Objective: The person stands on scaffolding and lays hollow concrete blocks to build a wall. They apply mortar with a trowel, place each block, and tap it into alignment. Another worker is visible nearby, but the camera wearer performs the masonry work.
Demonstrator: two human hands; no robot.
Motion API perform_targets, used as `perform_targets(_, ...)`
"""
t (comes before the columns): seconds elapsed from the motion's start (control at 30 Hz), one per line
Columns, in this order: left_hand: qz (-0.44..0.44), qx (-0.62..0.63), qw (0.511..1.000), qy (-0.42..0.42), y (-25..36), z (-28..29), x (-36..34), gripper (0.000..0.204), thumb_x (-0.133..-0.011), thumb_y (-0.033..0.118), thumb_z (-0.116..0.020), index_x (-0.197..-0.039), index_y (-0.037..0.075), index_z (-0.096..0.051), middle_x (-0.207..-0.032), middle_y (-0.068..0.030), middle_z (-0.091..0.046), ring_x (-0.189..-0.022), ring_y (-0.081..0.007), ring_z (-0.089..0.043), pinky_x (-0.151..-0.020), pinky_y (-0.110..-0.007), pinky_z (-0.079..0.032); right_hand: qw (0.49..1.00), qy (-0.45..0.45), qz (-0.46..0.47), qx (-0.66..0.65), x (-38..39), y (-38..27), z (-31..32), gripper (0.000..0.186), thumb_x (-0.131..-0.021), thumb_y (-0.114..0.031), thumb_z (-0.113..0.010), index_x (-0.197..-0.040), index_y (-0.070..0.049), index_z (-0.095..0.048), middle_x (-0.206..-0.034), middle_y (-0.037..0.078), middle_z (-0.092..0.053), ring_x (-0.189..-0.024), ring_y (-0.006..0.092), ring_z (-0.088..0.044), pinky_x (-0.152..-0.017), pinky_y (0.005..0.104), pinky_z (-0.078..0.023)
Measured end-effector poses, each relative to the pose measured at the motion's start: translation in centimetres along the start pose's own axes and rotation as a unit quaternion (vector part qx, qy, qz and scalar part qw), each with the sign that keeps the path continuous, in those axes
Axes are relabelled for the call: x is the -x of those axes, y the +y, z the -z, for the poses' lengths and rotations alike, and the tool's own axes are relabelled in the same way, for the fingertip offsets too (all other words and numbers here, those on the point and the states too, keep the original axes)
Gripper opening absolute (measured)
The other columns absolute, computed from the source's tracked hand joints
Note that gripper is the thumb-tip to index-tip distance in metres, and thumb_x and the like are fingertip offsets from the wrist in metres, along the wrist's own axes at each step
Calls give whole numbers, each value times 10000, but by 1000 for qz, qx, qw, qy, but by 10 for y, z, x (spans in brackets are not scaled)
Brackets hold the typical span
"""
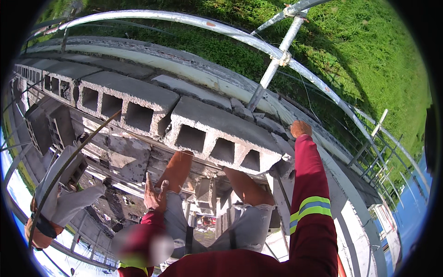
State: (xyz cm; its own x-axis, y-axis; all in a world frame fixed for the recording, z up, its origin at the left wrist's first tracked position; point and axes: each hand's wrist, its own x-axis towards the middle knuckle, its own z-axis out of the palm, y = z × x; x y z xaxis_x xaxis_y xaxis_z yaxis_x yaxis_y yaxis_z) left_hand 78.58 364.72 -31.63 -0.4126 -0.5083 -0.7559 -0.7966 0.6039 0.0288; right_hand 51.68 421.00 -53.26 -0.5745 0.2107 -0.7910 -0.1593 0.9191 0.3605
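My left hand (155, 196) hangs in front of the wall beside my left leg, palm partly turned and fingers stretched out, with nothing in it. Farther off, my right hand (301, 129) is closed in a fist at the right end of the wall top; whatever it may hold is hidden. Left of that fist lies a grey hollow concrete block (226, 127), its three square holes facing me. Another hollow block (127, 94) sits to its left, with a narrow gap between the two. Broken mortar and block pieces (242, 111) run along behind them.
Metal scaffold pipes (290, 39) cross beyond the wall, joined by clamps. A long thin rod (74, 157) slants across the left side. Another person in grey trousers (83, 207) is at the lower left. Wooden boards and rubble (122, 152) lie below; grass (369, 55) spreads beyond.
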Motion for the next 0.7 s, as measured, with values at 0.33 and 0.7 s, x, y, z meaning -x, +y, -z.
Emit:
perform_targets(0.33,-48,320,944,67,0,17,28,1101,-917,541,-766,-1695,55,-159,-1665,-301,-344,-1552,-401,-347,-1251,-436,-299,979,-14,5,-203,147,-14,136,507,-882,-483,-755,-1163,-61,-754,-1185,186,-762,-1145,374,-716,-959,481,-566)
perform_targets(0.7,-262,543,702,379,45,351,128,1178,-909,398,-843,-1716,145,-22,-1745,-219,-174,-1615,-394,-177,-1270,-545,-261,808,-40,-143,-571,318,-19,155,234,-775,-179,-790,-834,-4,-647,-701,135,-674,-521,261,-645,-493,413,-509)
